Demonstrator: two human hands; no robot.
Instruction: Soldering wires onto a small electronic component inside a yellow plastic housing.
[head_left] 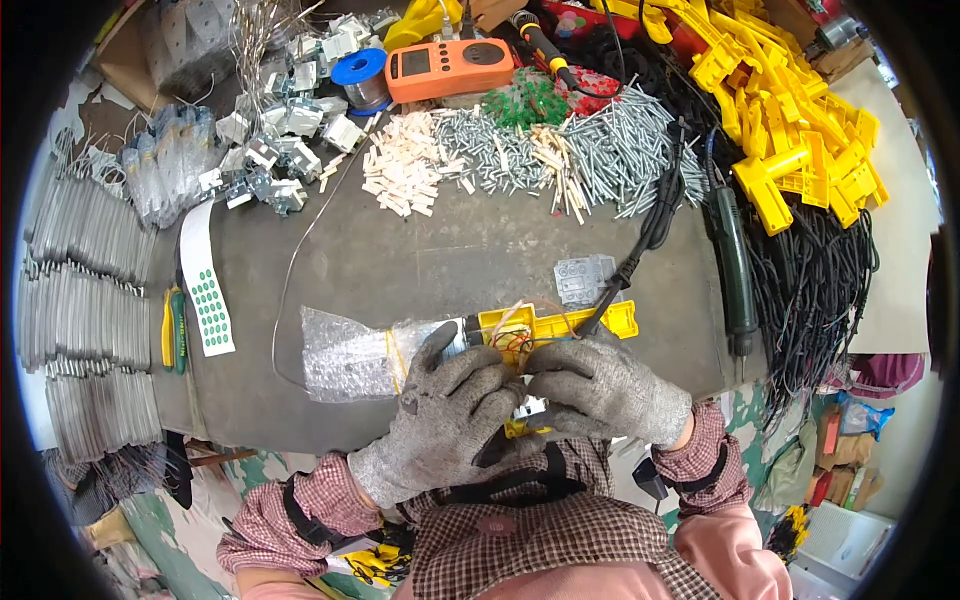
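Both my hands wear grey knit gloves with dark smudges. My left hand (450, 415) is closed, its fingers bent; what sits under them is hidden. Just across from it, the curled fingers of my right hand (605, 385) close on a small white part (530, 407), mostly covered, with a bit of yellow below it. Beyond the fingertips lies an open yellow plastic housing (610, 320), with thin orange and white wires (515, 340) in it. A thick black cable (625, 270) runs down to my right hand. Left of the housing lies a bubble-wrap sleeve (345, 360) with a yellow band.
A grey moulded plate (585, 278) lies beyond the housing. Screws (640, 140), pale ceramic pieces (400, 165) and an orange meter (450, 68) line the back. Rightward are a dark power screwdriver (733, 260) and yellow housings (790, 120); leftward, cutters (174, 330) and a sticker strip (208, 290).
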